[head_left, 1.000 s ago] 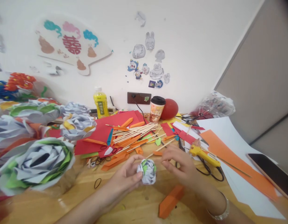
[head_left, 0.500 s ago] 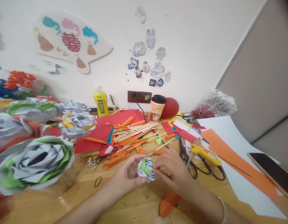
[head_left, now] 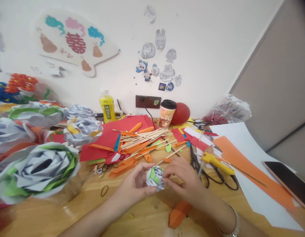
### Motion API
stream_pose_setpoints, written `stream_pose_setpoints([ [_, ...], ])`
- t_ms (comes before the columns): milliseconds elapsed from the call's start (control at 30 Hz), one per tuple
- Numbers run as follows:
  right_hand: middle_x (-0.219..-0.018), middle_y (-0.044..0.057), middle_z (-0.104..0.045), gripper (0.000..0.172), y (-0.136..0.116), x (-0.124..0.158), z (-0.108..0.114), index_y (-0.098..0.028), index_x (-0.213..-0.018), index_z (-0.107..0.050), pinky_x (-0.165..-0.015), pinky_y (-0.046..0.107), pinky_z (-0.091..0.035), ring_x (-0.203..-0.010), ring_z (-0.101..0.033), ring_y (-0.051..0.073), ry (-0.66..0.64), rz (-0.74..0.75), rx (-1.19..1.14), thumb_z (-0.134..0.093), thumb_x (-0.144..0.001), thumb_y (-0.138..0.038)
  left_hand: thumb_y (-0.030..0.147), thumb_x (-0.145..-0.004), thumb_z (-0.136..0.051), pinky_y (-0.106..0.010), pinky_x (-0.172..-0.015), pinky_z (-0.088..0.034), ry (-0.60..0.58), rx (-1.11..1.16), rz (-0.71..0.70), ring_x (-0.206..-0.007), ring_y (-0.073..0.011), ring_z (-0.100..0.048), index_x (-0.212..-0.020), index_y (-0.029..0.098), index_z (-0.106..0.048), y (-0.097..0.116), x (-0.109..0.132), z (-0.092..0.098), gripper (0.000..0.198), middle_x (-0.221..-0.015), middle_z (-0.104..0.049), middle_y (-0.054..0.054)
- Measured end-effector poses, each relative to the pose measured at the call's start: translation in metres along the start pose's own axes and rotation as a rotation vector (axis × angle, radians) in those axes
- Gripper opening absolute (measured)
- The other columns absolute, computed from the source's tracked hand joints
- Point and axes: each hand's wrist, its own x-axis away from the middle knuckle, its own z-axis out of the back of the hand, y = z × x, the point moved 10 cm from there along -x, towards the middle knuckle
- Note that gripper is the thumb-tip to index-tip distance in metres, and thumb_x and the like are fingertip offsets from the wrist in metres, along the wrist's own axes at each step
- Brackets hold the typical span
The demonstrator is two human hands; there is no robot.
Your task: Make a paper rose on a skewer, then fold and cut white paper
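A small folded paper rose (head_left: 155, 177), white with green, sits between both hands just above the wooden table (head_left: 68, 214). My left hand (head_left: 134, 186) cups it from the left, thumb and fingers curled round it. My right hand (head_left: 183, 179) pinches its right side with the fingertips. A folded orange paper piece (head_left: 178, 215) lies on the table below my right wrist, which wears a bracelet (head_left: 232, 225).
Large paper roses (head_left: 38, 168) crowd the left. Wooden sticks and orange strips (head_left: 139, 141) lie on red paper behind the hands. Scissors (head_left: 204, 174), a yellow glue gun (head_left: 216, 163), white and orange sheets and a phone (head_left: 288, 184) lie right. A bottle (head_left: 106, 107) and cup (head_left: 167, 113) stand by the wall.
My right hand has come in from the right and closed its fingertips on the small rose. The rose has been turned and lifted slightly. My left hand has kept its hold.
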Motion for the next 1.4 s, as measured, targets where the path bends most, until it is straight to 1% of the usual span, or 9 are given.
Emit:
stream_pose_setpoints([
  [100,-0.066,0.001,-0.058,0.013,-0.006,0.001,-0.001,-0.018,-0.072,-0.053,-0.062,0.029,-0.037,-0.065,-0.049,0.014,0.004,0.055,0.066,-0.050,-0.083,-0.023,0.015,-0.057,-0.075,-0.027,-0.073,-0.042,-0.004,0.013,-0.011,-0.083,-0.0144,-0.057,-0.096,0.020,-0.052,0.000,0.000,-0.001,0.046,-0.091,-0.063,-0.002],
  [267,-0.062,0.003,-0.058,0.015,-0.020,0.004,0.002,-0.016,-0.070,-0.055,-0.058,0.029,-0.035,-0.060,-0.046,0.015,0.078,0.165,0.267,-0.047,-0.083,-0.015,0.016,-0.058,-0.075,-0.027,-0.075,-0.041,0.069,-0.017,-0.015,-0.085,-0.0144,-0.056,-0.094,0.020,-0.052,0.001,0.000,0.006,0.042,-0.090,-0.061,0.000],
  [433,-0.068,0.002,-0.060,0.017,0.003,-0.001,-0.005,-0.016,-0.075,-0.059,-0.064,0.026,-0.041,-0.067,-0.053,0.013,-0.067,-0.059,-0.151,-0.048,-0.085,-0.024,0.016,-0.059,-0.074,-0.028,-0.073,-0.041,0.030,-0.029,-0.012,-0.084,-0.0158,-0.056,-0.095,0.019,-0.052,-0.001,0.000,0.004,0.042,-0.091,-0.061,-0.003],
  [500,-0.068,0.002,-0.060,0.019,0.014,-0.001,-0.009,-0.016,-0.074,-0.061,-0.063,0.025,-0.042,-0.066,-0.053,0.013,-0.110,-0.151,-0.235,-0.050,-0.084,-0.028,0.015,-0.059,-0.075,-0.027,-0.072,-0.042,0.018,-0.029,-0.011,-0.083,-0.0150,-0.056,-0.096,0.019,-0.052,-0.001,0.000,0.003,0.043,-0.091,-0.062,-0.002],
  [600,-0.067,0.001,-0.060,0.020,0.022,-0.001,-0.014,-0.017,-0.073,-0.063,-0.061,0.024,-0.041,-0.065,-0.053,0.013,-0.153,-0.196,-0.244,-0.053,-0.082,-0.032,0.016,-0.058,-0.075,-0.026,-0.071,-0.042,0.009,-0.028,-0.003,-0.082,-0.0137,-0.056,-0.096,0.019,-0.053,0.001,0.000,0.000,0.043,-0.090,-0.062,-0.001],
  [833,-0.063,0.002,-0.058,0.026,0.016,0.000,-0.015,-0.017,-0.072,-0.064,-0.060,0.025,-0.039,-0.063,-0.051,0.014,-0.175,-0.139,-0.199,-0.049,-0.084,-0.035,0.017,-0.058,-0.076,-0.023,-0.069,-0.041,-0.026,-0.001,0.026,-0.080,-0.0109,-0.056,-0.095,0.018,-0.055,0.000,0.000,-0.004,0.042,-0.089,-0.062,0.000],
  [967,-0.063,0.002,-0.058,0.028,0.024,0.002,-0.018,-0.017,-0.069,-0.064,-0.059,0.023,-0.040,-0.062,-0.051,0.013,-0.176,-0.229,-0.311,-0.050,-0.083,-0.037,0.018,-0.058,-0.076,-0.023,-0.068,-0.042,-0.044,0.006,0.022,-0.080,-0.0111,-0.056,-0.096,0.019,-0.055,-0.003,-0.001,-0.005,0.043,-0.090,-0.062,0.000],
  [1233,-0.062,-0.001,-0.056,0.016,0.041,0.009,-0.027,-0.017,-0.066,-0.064,-0.055,0.022,-0.038,-0.058,-0.049,0.011,-0.174,-0.470,-0.426,-0.066,-0.070,-0.032,0.020,-0.059,-0.075,-0.025,-0.071,-0.041,-0.019,-0.028,0.061,-0.082,-0.0120,-0.056,-0.095,0.019,-0.054,-0.004,0.002,-0.003,0.042,-0.090,-0.062,0.000],
  [1400,-0.069,0.002,-0.063,0.014,0.044,0.013,-0.031,-0.015,-0.069,-0.066,-0.062,0.024,-0.041,-0.066,-0.055,0.014,-0.218,-0.551,-0.513,-0.063,-0.072,-0.029,0.020,-0.057,-0.076,-0.023,-0.071,-0.041,0.001,-0.031,0.056,-0.081,-0.0113,-0.057,-0.094,0.019,-0.054,-0.004,0.001,-0.001,0.043,-0.089,-0.062,0.000],
])
